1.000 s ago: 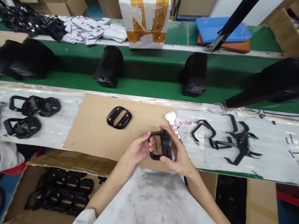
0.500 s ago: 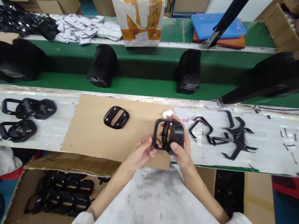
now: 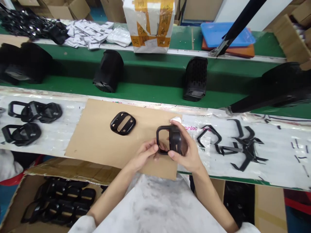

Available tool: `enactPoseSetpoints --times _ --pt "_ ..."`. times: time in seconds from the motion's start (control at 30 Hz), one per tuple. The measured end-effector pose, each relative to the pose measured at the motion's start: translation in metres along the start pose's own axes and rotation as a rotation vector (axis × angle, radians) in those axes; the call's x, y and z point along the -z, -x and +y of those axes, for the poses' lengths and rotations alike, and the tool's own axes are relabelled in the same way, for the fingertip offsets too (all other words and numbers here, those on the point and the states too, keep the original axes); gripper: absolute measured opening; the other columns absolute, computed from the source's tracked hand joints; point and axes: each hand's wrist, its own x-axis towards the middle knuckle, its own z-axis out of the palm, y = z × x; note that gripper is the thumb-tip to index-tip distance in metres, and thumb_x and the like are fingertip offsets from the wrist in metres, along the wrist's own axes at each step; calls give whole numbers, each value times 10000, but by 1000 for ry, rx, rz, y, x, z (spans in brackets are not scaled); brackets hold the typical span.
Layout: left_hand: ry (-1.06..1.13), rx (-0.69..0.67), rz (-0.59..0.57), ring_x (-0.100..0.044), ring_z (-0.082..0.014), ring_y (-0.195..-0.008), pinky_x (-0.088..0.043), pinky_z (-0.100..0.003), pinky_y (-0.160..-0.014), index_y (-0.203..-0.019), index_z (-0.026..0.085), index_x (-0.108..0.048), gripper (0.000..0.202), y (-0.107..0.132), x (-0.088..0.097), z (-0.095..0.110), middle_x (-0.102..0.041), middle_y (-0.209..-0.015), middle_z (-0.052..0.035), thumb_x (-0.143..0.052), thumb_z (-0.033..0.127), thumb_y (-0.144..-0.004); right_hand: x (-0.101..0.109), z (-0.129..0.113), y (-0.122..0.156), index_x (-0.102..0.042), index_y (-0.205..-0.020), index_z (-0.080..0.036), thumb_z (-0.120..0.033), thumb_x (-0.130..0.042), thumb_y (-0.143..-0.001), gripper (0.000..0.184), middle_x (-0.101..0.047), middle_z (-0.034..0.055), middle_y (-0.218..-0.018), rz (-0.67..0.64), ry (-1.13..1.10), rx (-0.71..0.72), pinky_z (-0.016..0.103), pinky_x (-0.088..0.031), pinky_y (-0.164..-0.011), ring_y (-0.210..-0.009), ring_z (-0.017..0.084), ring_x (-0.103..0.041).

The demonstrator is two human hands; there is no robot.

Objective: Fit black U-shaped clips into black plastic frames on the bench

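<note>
Above the right end of a cardboard sheet [image 3: 97,145], both hands grip a black plastic housing with an open rectangular frame [image 3: 175,140]. My left hand [image 3: 145,154] pinches the frame's lower left edge between thumb and fingers. Around the solid right side wraps my right hand [image 3: 189,152], thumb at the lower edge and fingers at the top and behind. A glossy black plate with a central slot [image 3: 123,123] lies on the cardboard, left of the hands. To the right lie several thin black bracket strips [image 3: 247,145] in a loose heap.
Several black housings [image 3: 21,133] stand at the left of the bench. A cardboard box [image 3: 60,168] below holds more black parts. Behind, black ribbed units [image 3: 196,79] sit on a green conveyor [image 3: 150,87]. A taped white package [image 3: 149,29] and a blue tray [image 3: 228,34] are at the back.
The housing has turned in my hands and shifted slightly left, so its inner wall shows less. My right hand's fingers have spread over its top and back. The camera view has shifted slightly.
</note>
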Motion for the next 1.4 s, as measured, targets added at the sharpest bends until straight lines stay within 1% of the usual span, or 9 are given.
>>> enactPoseSetpoints --times 0.1,0.27,0.4,0.57,0.77,0.87,1.0,1.27,1.4 --pt "-438 -112 51 -701 -257 -1041 -549 -324 -898 -1216 186 -726 406 -16 11 5 -763 -1154 -102 -758 493 -952 -7 -2 -7 -431 -1634 -322 -318 -833 -839 891 -463 128 -1648 -45 207 78 570 -356 -1301 -1574 354 -419" --pt "-814 -338 129 -708 -275 -1050 -542 -403 -989 -1059 187 -717 251 -59 31 2 -770 -1079 -99 -499 312 -1047 -12 7 -1 -281 -1696 -335 -405 -819 -896 967 -288 139 -1752 -15 424 19 590 -348 -1302 -1638 356 -295" --pt "-872 -536 332 -688 -265 -1142 -523 -429 -1060 -1142 192 -687 285 -80 43 -6 -755 -1166 -116 -438 176 -1004 -2 29 29 -517 -1501 -249 -449 -701 -974 593 -552 169 -1445 192 615 -137 583 -510 -1152 -1402 360 -556" --pt "-1185 -539 402 -587 -300 -1323 -467 -506 -1167 -1301 203 -662 417 -84 44 -13 -661 -1360 -133 -508 93 -930 15 54 57 -610 -1333 -194 -419 -562 -974 427 -667 159 -1153 185 828 -404 565 -573 -935 -1132 385 -652" --pt "-1441 -484 291 -442 -387 -1515 -390 -596 -1263 -1392 165 -623 537 -90 49 -5 -497 -1594 -201 -683 139 -860 31 47 48 -642 -1147 -203 -471 -579 -949 339 -714 76 -946 172 384 -595 389 -569 -685 -730 236 -685" --pt "-1486 -488 251 -375 -391 -1582 -349 -608 -1298 -1447 163 -577 623 -97 53 -1 -443 -1652 -214 -706 146 -838 28 33 54 -610 -1143 -209 -546 -622 -916 406 -629 -26 -783 239 -122 -769 264 -393 -380 -417 112 -459" --pt "-1546 -486 253 -339 -365 -1621 -293 -584 -1336 -1487 140 -556 583 -103 52 -2 -442 -1676 -209 -609 126 -907 13 19 70 -634 -1183 -198 -516 -666 -886 436 -575 -66 -720 286 -511 -909 195 -243 -292 -355 46 -262" --pt "-1548 -441 345 -336 -347 -1629 -249 -562 -1358 -1531 123 -519 606 -105 40 -8 -445 -1690 -189 -575 139 -928 -11 24 71 -662 -1262 -205 -700 -740 -860 642 -487 -86 -651 227 -315 -938 188 -227 -345 -409 67 -298" --pt "-1560 -437 346 -333 -347 -1630 -245 -546 -1360 -1531 118 -527 577 -104 38 -7 -447 -1691 -183 -550 151 -955 -16 24 78 -620 -1409 -197 -757 -690 -887 769 -444 -77 -658 327 -210 -917 212 -259 -390 -459 95 -320"
